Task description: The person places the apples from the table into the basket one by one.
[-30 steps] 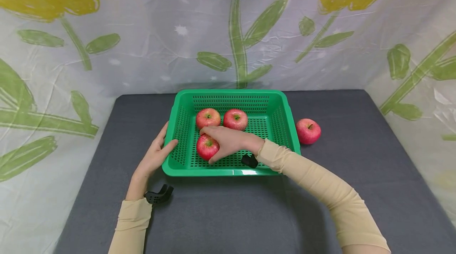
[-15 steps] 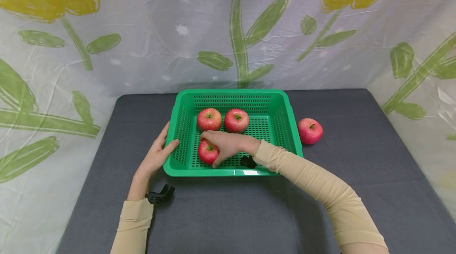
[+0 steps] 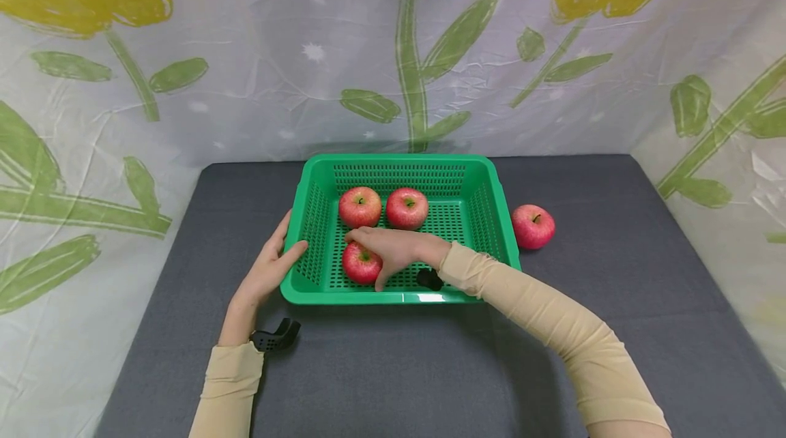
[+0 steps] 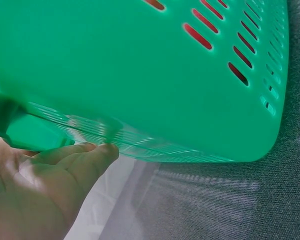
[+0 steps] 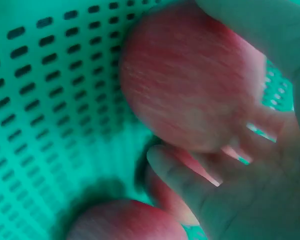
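A green perforated plastic basket [image 3: 402, 297] sits on the dark table, with three red apples inside. My left hand [image 3: 268, 270] holds its left side: thumb over the rim, fingers along the outer wall, as the left wrist view shows those fingers [image 4: 85, 160] under the lip. Inside the basket, my right hand [image 3: 396, 250] reaches round the nearest apple [image 3: 359, 262], fingers at its far side, thumb at its near right. In the right wrist view this apple [image 5: 185, 80] fills the space between thumb and fingers. Behind it stand a left apple [image 3: 359, 207] and a right apple [image 3: 407, 209].
Another apple [image 3: 533, 226] lies on the dark tablecloth [image 3: 393, 370] just right of the basket. A flower-patterned white curtain [image 3: 258, 83] hangs behind and at both sides of the table. A black wrist strap [image 3: 276, 336] is at the left wrist.
My right thumb has shifted right and toward me, showing more of the nearest apple, which has moved slightly right and nearer. My left hand and the basket stay in place.
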Action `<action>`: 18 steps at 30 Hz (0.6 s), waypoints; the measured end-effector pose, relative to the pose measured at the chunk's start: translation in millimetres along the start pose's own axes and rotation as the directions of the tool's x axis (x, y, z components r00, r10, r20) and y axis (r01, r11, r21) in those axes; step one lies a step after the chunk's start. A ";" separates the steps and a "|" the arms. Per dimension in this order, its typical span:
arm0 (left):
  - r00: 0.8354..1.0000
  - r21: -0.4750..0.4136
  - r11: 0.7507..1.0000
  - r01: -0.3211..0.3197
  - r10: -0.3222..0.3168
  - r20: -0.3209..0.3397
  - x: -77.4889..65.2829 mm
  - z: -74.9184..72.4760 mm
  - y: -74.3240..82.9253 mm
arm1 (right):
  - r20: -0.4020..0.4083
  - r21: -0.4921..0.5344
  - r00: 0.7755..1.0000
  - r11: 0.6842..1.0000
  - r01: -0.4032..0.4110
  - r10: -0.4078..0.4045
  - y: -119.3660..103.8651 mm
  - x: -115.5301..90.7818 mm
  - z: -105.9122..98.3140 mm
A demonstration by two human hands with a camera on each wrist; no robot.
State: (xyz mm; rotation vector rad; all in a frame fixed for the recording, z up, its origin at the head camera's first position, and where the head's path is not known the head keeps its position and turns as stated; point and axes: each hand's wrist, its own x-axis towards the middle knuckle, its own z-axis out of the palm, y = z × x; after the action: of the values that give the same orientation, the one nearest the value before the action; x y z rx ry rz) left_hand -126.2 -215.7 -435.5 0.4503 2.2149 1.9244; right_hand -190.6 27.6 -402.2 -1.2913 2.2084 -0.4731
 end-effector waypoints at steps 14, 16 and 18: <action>1.000 0.016 1.000 0.006 -0.006 -0.005 -3.2 6.5 19.7 | -0.543 0.081 0.840 0.994 0.076 -0.020 6.3 -128.1 -80.4; 1.000 0.008 1.000 0.005 -0.005 -0.006 -2.9 4.4 16.2 | -0.601 0.095 0.799 0.995 0.038 0.027 8.8 -153.5 -83.7; 1.000 0.002 1.000 0.000 0.000 -0.005 -2.5 2.1 11.1 | -0.645 0.105 0.760 0.994 -0.008 0.074 12.4 -176.5 -83.8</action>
State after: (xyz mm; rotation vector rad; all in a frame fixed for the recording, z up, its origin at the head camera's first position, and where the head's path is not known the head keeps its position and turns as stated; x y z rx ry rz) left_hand -122.0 -213.2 -425.1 0.4468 2.2201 1.9259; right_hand -179.2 190.8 -294.8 -1.1262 2.7145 -1.1441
